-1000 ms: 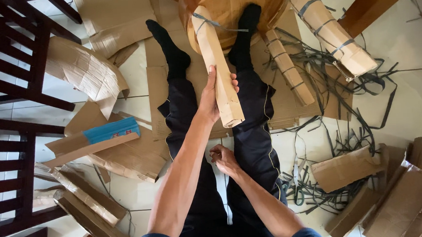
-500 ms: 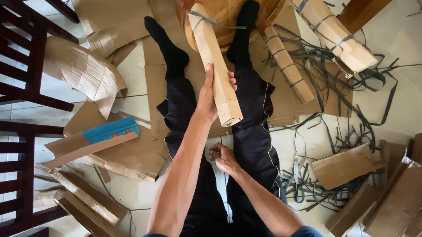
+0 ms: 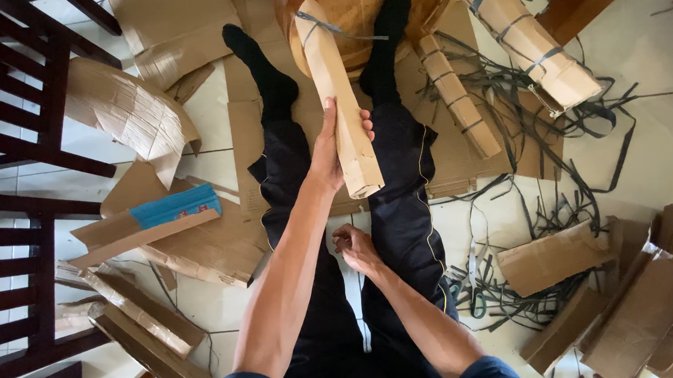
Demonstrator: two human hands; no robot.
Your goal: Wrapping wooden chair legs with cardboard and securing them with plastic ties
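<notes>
- sitting on the floor, the person is unwrapping a cardboard-wrapped table leg (image 3: 338,97) held up between the knees.
- the left hand (image 3: 327,147) is clasping its lower part, fingers curled round.
- the right hand (image 3: 355,248) is lying loosely curled on the thigh, holding nothing i can make out.
- next, the grey strap (image 3: 328,27) near the top likely needs cutting; the brown wrap is looking creased but intact.

Counts on the floor

Three cardboard-wrapped legs: one held (image 3: 339,97), two lying (image 3: 458,94) (image 3: 528,37). One round wooden top (image 3: 358,11). Two dark chairs (image 3: 16,83) (image 3: 11,283). One blue-taped cardboard piece (image 3: 172,209).
</notes>
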